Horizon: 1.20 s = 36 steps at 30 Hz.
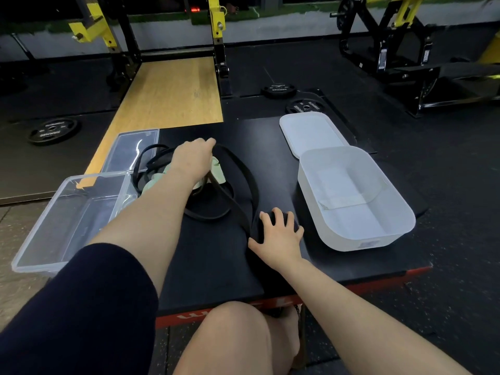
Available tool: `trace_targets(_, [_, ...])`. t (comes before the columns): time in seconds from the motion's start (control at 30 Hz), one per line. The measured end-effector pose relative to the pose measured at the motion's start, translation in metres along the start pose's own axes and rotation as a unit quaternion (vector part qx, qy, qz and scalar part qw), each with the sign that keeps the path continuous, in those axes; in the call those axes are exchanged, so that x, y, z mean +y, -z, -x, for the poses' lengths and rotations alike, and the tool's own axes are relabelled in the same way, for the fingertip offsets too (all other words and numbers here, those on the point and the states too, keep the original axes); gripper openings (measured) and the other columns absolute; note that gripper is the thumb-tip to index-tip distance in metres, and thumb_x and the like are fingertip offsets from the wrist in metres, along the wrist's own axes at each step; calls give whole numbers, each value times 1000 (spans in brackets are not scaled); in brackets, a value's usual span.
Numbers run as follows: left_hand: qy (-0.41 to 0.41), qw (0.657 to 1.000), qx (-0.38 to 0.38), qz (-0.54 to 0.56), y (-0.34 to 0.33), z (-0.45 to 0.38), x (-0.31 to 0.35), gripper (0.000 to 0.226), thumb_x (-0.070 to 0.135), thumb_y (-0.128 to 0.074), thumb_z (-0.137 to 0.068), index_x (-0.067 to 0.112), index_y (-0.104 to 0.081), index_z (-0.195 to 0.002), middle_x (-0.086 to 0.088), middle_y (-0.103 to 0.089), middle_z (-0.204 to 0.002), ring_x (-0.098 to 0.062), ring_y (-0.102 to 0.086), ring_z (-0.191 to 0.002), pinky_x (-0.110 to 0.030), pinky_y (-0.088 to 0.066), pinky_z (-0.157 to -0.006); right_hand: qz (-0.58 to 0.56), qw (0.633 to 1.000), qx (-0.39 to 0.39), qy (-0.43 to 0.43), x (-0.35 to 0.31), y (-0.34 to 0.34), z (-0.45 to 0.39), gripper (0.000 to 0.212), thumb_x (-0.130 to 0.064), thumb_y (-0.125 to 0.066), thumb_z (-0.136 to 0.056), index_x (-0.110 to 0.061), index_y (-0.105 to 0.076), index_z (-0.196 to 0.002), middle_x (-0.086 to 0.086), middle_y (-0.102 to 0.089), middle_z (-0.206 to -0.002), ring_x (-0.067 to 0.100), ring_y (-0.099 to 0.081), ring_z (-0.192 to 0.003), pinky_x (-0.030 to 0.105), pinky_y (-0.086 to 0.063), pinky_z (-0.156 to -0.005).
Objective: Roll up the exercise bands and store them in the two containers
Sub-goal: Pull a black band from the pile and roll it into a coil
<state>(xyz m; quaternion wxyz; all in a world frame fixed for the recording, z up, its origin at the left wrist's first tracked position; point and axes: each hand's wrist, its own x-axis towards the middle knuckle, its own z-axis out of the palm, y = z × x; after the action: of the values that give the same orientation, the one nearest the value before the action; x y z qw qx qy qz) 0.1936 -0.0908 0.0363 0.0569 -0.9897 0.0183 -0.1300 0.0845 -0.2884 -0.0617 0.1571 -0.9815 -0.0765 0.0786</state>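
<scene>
Right hand [280, 234] grips rolled black band [244, 182]; left hand [193, 158] pinches it; labels unreadable.

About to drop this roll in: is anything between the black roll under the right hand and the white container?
Nothing visible. The right hand grips the rolled black band beside the open white container; its lid lies behind it.
</scene>
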Motion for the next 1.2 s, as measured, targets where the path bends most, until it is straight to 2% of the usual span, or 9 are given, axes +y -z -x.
trace_targets(0.27, [66,982,-21,174,-26,-28,54,28,22,-35,-101,10,-50,-122,-17,-57,-112,-39,-55,-100,-41,-42,-78,-3,1000,6,2,1,-1,1,67,-54,-47,-87,-24,-26,-143,5,-13,-154,36,-4,-141,58,-15,-109])
trace_targets(0.37, [92,967,-64,229,-41,-29,72,31,21,-39,-100,12,-43,-129,-18,-56,-116,-36,-54,-105,-41,-43,-82,2,1000,7,4,1,-2,0,66,-53,-47,-87,-24,-26,-143,6,-13,-154,36,-5,-141,57,-15,-108])
trace_targets(0.5, [125,942,-138,279,-60,-19,85,47,22,-48,-97,11,-31,-139,-20,-55,-121,-35,-52,-113,-41,-43,-87,1,1000,14,4,0,-3,0,65,-51,-48,-87,-23,-28,-142,6,-14,-153,37,-6,-140,57,-16,-108])
trace_targets(0.63, [137,924,-168,314,-68,-12,82,50,20,-50,-96,11,-31,-141,-17,-51,-131,-32,-50,-120,-41,-44,-95,3,1000,8,4,1,-3,-1,66,-51,-47,-88,-23,-26,-143,6,-12,-154,37,-4,-141,57,-14,-108])
trace_targets(0.93, [86,935,-201,280,-49,8,84,46,13,-46,-97,10,-34,-141,-19,-48,-134,-32,-49,-121,-34,-40,-96,3,1000,0,4,1,0,1,68,-51,-48,-88,-22,-24,-145,8,-10,-156,38,-3,-142,58,-13,-109])
trace_targets(1.03, [99,957,-152,227,-39,24,85,32,10,-47,-95,7,-44,-127,-17,-46,-128,-32,-52,-111,-38,-44,-87,6,1000,-6,3,1,1,1,68,-51,-47,-89,-23,-22,-146,7,-9,-156,38,-2,-142,58,-13,-109])
trace_targets(1.1, [122,958,-138,218,-34,38,86,24,9,-48,-93,5,-49,-117,-15,-44,-126,-32,-53,-108,-39,-45,-85,4,1000,-9,1,0,1,0,69,-52,-48,-88,-24,-22,-146,7,-9,-156,38,-2,-142,58,-13,-110])
trace_targets(1.17, [149,946,-192,215,-31,53,88,25,17,-50,-93,5,-52,-115,-14,-52,-120,-32,-56,-107,-38,-46,-84,3,1000,-8,2,0,1,0,70,-52,-49,-88,-24,-22,-146,7,-10,-156,38,-3,-142,58,-14,-110])
trace_targets(1.2, [154,937,-231,213,-30,61,88,26,23,-49,-94,4,-55,-111,-13,-59,-110,-30,-60,-101,-36,-48,-82,5,1000,-7,4,1,1,0,70,-52,-50,-88,-24,-22,-146,7,-10,-156,38,-4,-142,58,-14,-109])
